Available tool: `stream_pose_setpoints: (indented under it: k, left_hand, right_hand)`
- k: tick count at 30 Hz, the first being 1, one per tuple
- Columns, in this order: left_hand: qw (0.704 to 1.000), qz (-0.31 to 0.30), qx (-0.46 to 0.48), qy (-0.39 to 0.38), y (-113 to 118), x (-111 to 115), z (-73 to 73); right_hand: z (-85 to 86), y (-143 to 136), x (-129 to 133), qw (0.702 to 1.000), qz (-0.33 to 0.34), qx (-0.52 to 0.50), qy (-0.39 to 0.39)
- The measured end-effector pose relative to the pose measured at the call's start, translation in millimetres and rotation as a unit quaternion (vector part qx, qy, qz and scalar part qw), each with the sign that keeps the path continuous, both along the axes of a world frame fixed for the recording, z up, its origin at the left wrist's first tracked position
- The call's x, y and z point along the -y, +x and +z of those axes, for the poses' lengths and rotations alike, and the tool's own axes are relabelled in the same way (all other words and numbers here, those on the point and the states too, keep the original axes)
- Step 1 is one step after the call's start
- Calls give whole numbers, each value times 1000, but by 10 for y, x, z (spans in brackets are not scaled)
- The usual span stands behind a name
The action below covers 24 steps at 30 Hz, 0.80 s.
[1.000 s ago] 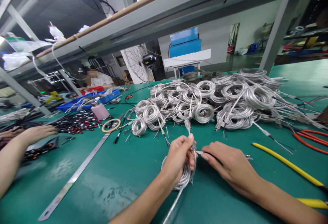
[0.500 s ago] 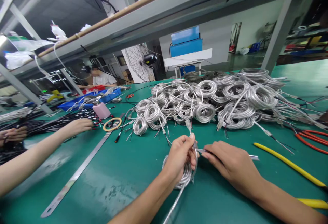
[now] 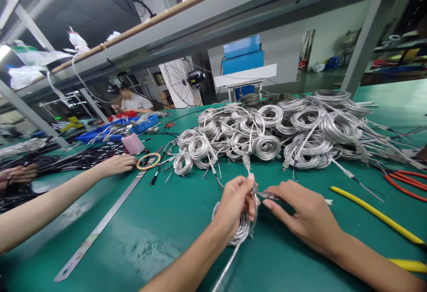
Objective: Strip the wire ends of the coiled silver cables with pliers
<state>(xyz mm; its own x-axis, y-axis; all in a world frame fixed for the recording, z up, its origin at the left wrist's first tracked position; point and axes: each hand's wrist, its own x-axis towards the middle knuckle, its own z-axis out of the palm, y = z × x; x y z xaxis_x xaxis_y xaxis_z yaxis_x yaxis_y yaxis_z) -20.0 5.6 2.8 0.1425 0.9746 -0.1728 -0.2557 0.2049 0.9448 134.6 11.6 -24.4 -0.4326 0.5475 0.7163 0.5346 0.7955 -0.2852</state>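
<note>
Beyond cable coil [image 3: 241, 233], perhaps fan label [image 3: 192, 79]

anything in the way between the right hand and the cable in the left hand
Nothing loose is visible between the right hand and the cable. Only the thin piece that hand holds reaches into the gap; whether it touches the cable is too small to tell.

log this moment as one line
left hand: holds coiled silvery cable; right hand: pinches slim object near cable; cable pile: beyond both hands; steel ruler: on green table
</note>
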Motion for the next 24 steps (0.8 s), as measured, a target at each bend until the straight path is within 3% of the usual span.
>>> stream_pose_setpoints:
  k: [4,11,24]
  left_hand:
    - [1000,-4,-4,4,2,-1,-6]
    - [1000,-4,-14,10,11,-12,-12]
    - [1000,-4,-6,15,10,-2,-19]
  right_hand:
    - [4,1,-6,998,28,-1,-56]
    - [14,6,8,990,15,16,-136]
    - [21,10,24,991,43,13,-127]
